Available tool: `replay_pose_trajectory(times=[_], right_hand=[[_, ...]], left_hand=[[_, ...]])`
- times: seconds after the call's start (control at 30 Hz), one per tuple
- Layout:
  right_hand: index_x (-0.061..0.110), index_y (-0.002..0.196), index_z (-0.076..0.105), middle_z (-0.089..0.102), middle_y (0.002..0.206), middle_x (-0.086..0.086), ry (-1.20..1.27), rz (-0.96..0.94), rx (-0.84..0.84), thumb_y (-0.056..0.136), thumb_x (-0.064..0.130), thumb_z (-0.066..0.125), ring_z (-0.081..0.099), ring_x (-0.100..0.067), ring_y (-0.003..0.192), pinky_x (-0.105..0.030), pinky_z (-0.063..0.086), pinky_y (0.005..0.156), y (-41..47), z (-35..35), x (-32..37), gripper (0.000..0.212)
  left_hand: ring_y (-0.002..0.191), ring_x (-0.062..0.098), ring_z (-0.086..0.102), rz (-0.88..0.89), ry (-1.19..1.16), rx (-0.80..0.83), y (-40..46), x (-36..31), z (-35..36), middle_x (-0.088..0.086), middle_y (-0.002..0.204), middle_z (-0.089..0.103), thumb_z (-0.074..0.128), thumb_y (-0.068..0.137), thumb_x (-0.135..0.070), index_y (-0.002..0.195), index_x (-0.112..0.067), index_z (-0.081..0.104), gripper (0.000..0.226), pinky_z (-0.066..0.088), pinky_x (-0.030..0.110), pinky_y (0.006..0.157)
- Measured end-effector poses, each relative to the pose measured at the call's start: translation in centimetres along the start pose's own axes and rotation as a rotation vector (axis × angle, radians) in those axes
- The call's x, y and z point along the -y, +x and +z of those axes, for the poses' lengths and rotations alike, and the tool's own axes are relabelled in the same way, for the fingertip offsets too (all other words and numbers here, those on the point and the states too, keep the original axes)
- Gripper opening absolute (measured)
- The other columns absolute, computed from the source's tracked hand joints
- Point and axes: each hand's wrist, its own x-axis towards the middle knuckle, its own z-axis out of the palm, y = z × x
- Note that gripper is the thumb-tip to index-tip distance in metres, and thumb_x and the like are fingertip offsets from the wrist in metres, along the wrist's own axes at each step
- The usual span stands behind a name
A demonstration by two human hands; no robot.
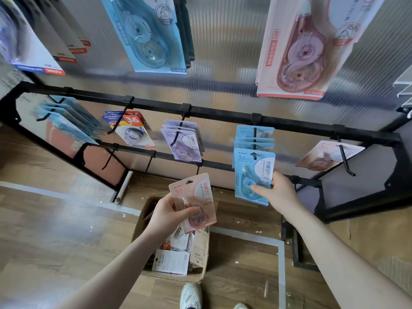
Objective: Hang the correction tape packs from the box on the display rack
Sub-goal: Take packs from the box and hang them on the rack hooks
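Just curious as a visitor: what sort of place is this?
Probably a stationery shop or a mock-up of one: a black display rack with hooks, hanging correction tape packs, and a cardboard box of stock on the floor.

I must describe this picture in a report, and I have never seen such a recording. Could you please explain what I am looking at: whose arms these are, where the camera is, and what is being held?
There is no machine here. A person wears one camera on the head, looking forward and down, so both arms are the person's own.

The right hand holds a blue pack of correction tape, its hole on the tip of a black hook of the display rack, in front of other blue packs. The left hand holds a pink pack above an open cardboard box on the wooden floor; more packs lie inside it.

Other hooks carry purple, pink and red-labelled packs. Bigger packs hang higher up.
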Motion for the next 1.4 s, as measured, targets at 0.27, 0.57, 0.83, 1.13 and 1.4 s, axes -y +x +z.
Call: replay_pose_trajectory(times=[0.27,0.57,0.83,1.13,1.4], right_hand=[[0.012,0.121,0.055,0.061,0.125,-0.007,-0.019,-0.018,-0.071,0.083,0.014,0.071,0.059,-0.022,0.112,-0.027,0.05,0.073,1.9,0.1,0.6,0.041],[0.011,0.12,0.057,0.062,0.124,-0.007,-0.12,-0.025,-0.151,0.088,0.02,0.065,0.059,-0.023,0.109,-0.023,0.044,0.062,2.2,-0.7,0.5,0.034],[0.012,0.121,0.057,0.062,0.12,-0.008,-0.318,-0.047,-0.3,0.091,0.021,0.061,0.059,-0.024,0.104,-0.027,0.043,0.074,-0.3,-3.2,0.2,0.032],[0.011,0.12,0.059,0.063,0.115,-0.009,-0.635,-0.037,-0.455,0.091,0.023,0.058,0.062,-0.024,0.098,-0.034,0.052,0.078,-5.6,-8.7,-0.6,0.031],[0.018,0.121,0.057,0.061,0.118,-0.002,-0.734,0.063,-0.469,0.092,0.024,0.056,0.058,-0.018,0.105,-0.026,0.05,0.082,-8.7,-13.9,-3.5,0.03]], left_hand=[[0.077,0.008,0.071,0.0,0.0,0.025,0.6,-0.9,-0.5,-0.01,0.076,0.072,0.079,0.074,-0.006,0.091,-0.022,0.063,0.028,0.052,0.018,0.058],[0.078,0.009,0.069,0.032,0.064,0.04,1.2,-1.8,-0.8,-0.004,0.081,0.07,0.08,0.074,-0.009,0.09,-0.023,0.061,0.029,0.053,0.018,0.06],[0.078,0.007,0.067,0.083,0.09,0.11,1.4,-3.6,-0.4,-0.014,0.079,0.068,0.079,0.074,-0.006,0.087,-0.025,0.06,0.031,0.05,0.014,0.059],[0.077,0.011,0.067,0.153,0.136,0.193,0.6,-7.5,2.7,-0.005,0.08,0.072,0.082,0.07,-0.006,0.094,-0.019,0.064,0.033,0.051,0.018,0.063],[0.087,0.026,0.066,0.141,0.237,0.235,-0.3,-10.2,10.3,0.008,0.091,0.069,0.082,0.072,-0.02,0.092,-0.016,0.06,0.03,0.057,0.042,0.077]])
